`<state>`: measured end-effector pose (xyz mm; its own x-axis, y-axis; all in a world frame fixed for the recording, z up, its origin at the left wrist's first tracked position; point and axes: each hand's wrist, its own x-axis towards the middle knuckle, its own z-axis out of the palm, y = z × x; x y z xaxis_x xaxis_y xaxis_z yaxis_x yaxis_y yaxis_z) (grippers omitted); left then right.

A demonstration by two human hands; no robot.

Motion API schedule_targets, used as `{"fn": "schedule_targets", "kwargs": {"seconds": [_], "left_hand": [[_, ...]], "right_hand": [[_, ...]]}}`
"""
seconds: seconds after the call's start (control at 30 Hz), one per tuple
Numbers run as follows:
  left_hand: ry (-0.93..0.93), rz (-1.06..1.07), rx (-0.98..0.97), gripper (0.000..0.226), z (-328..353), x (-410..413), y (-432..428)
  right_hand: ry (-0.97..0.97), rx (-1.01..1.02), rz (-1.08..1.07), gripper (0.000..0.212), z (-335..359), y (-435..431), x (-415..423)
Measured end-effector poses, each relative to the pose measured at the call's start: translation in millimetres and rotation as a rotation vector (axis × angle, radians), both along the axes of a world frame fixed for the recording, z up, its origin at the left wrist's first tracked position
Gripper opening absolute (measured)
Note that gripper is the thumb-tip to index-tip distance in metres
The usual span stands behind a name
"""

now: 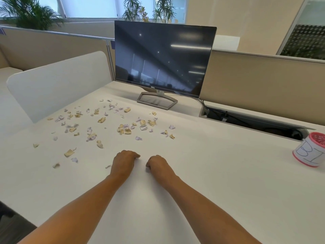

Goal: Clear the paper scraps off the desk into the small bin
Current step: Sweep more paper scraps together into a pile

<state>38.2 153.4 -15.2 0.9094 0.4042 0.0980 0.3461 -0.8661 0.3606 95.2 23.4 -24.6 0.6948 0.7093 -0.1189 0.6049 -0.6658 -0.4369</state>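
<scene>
Two bare forearms (98,205), bare hands (124,162)

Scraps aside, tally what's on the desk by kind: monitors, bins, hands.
monitor: 1
small bin: 1
hands: 2 (left hand, right hand)
Total: 4
The paper scraps are too many and too small to count reliably.
</scene>
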Motion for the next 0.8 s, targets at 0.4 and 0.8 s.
{"fn": "schedule_targets", "kwargs": {"seconds": [0.4, 0.8], "left_hand": [[-0.145, -0.069, -0.218, 0.032, 16.6, 20.2, -95.6], [-0.035, -0.322, -0.334, 0.020, 44.5, 90.7, -259.4]], "right_hand": [[-0.083, 0.048, -0.161, 0.024, 20.0, -127.2, 19.4], [-0.073, -0.041, -0.484, 0.034, 50.7, -306.8, 68.4]]}}
